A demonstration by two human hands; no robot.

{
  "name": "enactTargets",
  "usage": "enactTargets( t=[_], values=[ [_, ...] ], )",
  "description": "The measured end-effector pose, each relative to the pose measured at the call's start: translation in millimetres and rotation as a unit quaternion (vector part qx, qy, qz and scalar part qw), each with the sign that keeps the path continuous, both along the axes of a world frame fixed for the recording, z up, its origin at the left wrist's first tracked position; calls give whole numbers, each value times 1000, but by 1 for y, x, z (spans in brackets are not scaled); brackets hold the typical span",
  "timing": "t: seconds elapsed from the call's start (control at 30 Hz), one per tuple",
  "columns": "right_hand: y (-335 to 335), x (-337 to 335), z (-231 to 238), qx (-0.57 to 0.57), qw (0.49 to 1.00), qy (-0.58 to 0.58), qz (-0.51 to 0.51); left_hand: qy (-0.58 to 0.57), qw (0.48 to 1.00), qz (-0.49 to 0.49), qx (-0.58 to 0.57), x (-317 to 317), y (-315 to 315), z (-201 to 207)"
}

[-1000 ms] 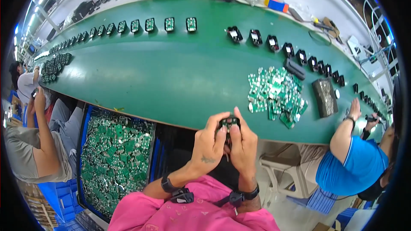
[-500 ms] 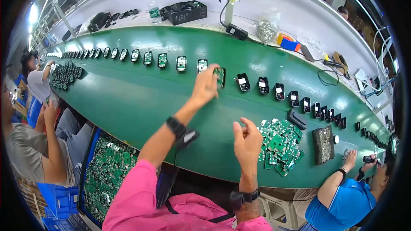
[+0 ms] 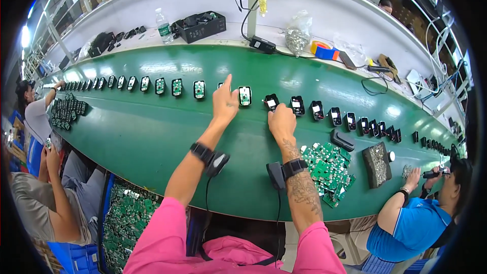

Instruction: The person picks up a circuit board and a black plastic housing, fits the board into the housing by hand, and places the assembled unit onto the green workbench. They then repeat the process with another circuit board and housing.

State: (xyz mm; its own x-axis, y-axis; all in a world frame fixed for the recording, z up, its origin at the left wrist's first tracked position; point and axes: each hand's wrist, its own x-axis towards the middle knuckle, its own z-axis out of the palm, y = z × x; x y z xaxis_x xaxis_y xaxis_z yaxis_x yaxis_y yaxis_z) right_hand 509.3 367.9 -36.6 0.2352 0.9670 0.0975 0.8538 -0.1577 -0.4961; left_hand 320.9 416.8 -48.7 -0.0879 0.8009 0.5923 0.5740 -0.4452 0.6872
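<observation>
Right now, through the head camera, I see the left hand (image 3: 224,105) over the green table (image 3: 167,122), its index finger stretched forward and its thumb set apart; I see nothing gripped in it. It partly covers one of the board-filled casings (image 3: 177,87), a row running off to the left, and just beside it, on its right, stands another filled casing (image 3: 245,96). My right hand (image 3: 282,122) has its fingertips at the near end of a black casing (image 3: 271,102) with a white patch inside, slightly tilted on the table; the fingers are curled, but I cannot tell whether they pinch it. Further black casings (image 3: 317,110) curve away to the right. Nearer the right forearm I have a heap of loose green boards (image 3: 327,175), with a black oblong piece (image 3: 343,140) just beyond and a dark block (image 3: 377,165) beside it. A co-worker in blue (image 3: 411,228) sits farther right.
</observation>
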Motion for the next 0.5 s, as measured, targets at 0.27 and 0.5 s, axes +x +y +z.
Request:
enactTargets(
  t=[0.27,0.5],
  values=[
    [-106,-13,29,-53,820,554,132,-348,842,-229,-342,1,-179,37],
    [-210,19,33,-76,897,342,268,-407,768,-319,-378,18,-237,19]
  ],
)
